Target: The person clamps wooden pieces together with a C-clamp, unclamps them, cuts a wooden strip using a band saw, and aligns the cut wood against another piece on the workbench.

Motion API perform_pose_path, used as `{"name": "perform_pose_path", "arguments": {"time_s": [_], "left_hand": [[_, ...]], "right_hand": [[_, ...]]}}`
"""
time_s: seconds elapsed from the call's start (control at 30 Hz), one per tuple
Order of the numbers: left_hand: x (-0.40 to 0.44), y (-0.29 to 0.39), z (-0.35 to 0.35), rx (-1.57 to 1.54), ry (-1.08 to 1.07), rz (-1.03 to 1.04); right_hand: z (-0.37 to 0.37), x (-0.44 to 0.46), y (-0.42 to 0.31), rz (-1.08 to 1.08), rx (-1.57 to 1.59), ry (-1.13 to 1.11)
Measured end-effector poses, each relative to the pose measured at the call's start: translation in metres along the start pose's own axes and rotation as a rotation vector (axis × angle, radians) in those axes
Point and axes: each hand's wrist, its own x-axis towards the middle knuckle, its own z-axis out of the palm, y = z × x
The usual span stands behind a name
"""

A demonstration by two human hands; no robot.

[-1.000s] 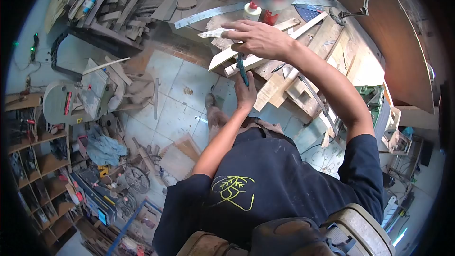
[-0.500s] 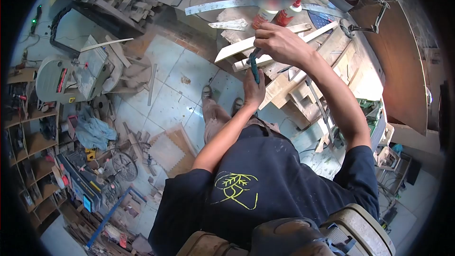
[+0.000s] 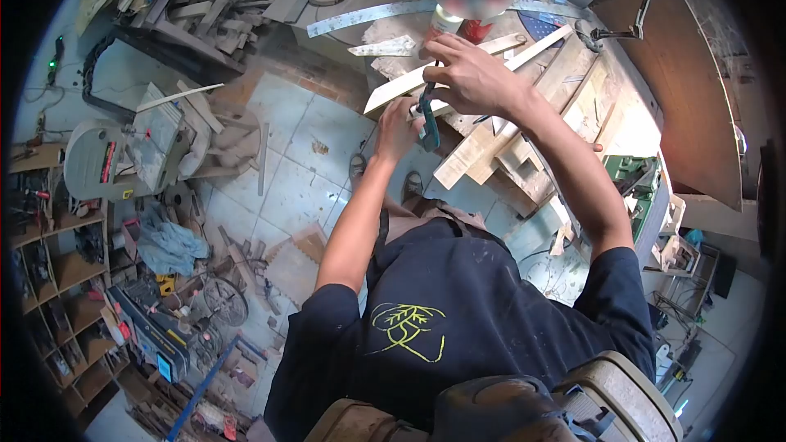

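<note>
Two hands meet at the teal tool (image 3: 430,133); from my remote view, the right hand (image 3: 475,78) seems to grasp its far end, while the left hand (image 3: 397,127) is at its side, its finger closure more than I can tell. I judge the paired hold steadies it. The tool extends from the right grip toward the body, near the boards (image 3: 404,88).
</note>
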Motion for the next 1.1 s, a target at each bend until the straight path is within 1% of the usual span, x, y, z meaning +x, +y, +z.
{"name": "perform_pose_path", "arguments": {"time_s": [0.07, 0.17, 0.2, 0.27, 0.33, 0.43, 0.47, 0.67, 0.77, 0.87, 0.97, 1.0, 1.1], "left_hand": [[0.003, 0.001, 0.002, 0.028, 0.028, 0.012], [0.001, -0.009, 0.008, -0.012, 0.093, 0.087], [0.001, -0.006, 0.006, -0.019, 0.08, 0.063], [0.001, 0.001, 0.002, -0.033, 0.058, 0.011], [0.002, 0.003, 0.002, -0.017, 0.079, 0.028], [0.002, 0.001, 0.004, -0.028, 0.09, 0.054], [0.002, -0.001, 0.005, -0.038, 0.092, 0.061], [0.003, 0.0, 0.004, -0.041, 0.097, 0.062], [0.003, 0.003, 0.004, -0.045, 0.108, 0.037], [0.002, -0.004, 0.002, -0.064, 0.048, 0.027], [-0.015, -0.014, 0.027, -0.703, 0.417, -0.266], [-0.026, -0.014, 0.02, -0.833, 0.282, -0.428], [-0.044, -0.026, 0.034, -1.156, 0.094, -0.524]], "right_hand": [[0.0, -0.003, -0.005, 0.037, -0.082, 0.048], [0.005, -0.01, -0.02, 0.176, -0.061, 0.247], [0.007, -0.01, -0.024, 0.239, -0.061, 0.29], [0.013, -0.011, -0.034, 0.479, 0.009, 0.279], [0.022, -0.008, -0.037, 0.701, 0.135, 0.239], [0.031, -0.003, -0.034, 0.8, 0.234, 0.133], [0.031, 0.0, -0.035, 0.783, 0.322, 0.119], [0.024, 0.005, -0.032, 0.746, 0.282, 0.061], [0.026, 0.003, -0.031, 0.738, 0.283, 0.086], [0.016, 0.005, -0.032, 0.723, 0.335, 0.086], [0.018, 0.005, -0.028, 0.714, 0.32, 0.085], [0.018, 0.005, -0.027, 0.727, 0.311, 0.086], [0.02, 0.006, -0.028, 0.752, 0.303, 0.1]]}}
